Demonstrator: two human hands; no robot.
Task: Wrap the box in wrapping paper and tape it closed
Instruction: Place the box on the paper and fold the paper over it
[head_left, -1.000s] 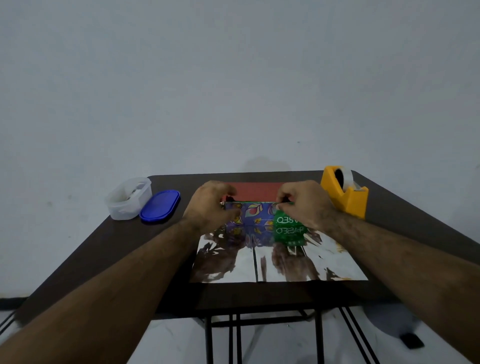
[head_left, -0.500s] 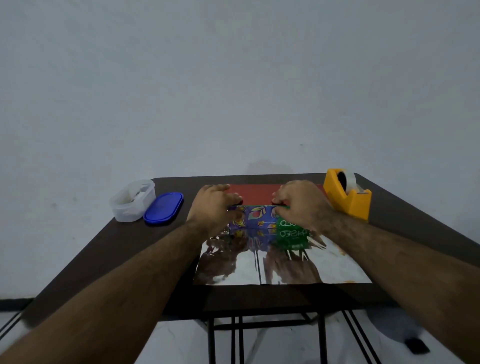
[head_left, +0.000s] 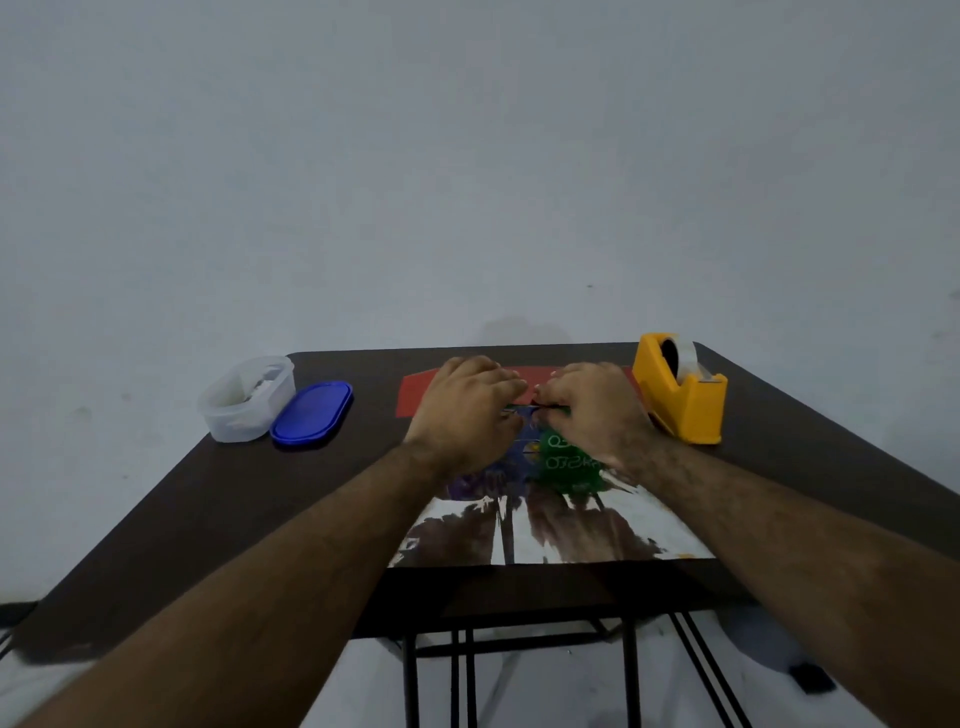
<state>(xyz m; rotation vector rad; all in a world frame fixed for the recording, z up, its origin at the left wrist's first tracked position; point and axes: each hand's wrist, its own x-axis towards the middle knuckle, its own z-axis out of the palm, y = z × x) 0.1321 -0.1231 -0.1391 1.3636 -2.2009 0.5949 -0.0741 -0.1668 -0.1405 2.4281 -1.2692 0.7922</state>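
Observation:
The box (head_left: 566, 462), printed in blue, purple and green, lies on the shiny silver side of the wrapping paper (head_left: 623, 530) in the middle of the table. A red part of the paper (head_left: 415, 395) shows beyond the box. My left hand (head_left: 462, 410) lies over the left of the box's top, its fingers stretched towards the right. My right hand (head_left: 597, 410) sits over the right of the box with curled fingers, pinching the red paper edge at the box's far rim. Both hands hide most of the box's top.
A yellow tape dispenser (head_left: 685, 400) with a roll of clear tape stands just right of my right hand. At the back left are a clear plastic tub (head_left: 244, 400) and its blue lid (head_left: 311, 413). The dark table (head_left: 208, 493) ends near the paper's front edge.
Both hands have slid inward along the box's far edge and now nearly meet at its middle. The camera has tilted a little, so the table sits lower in view.

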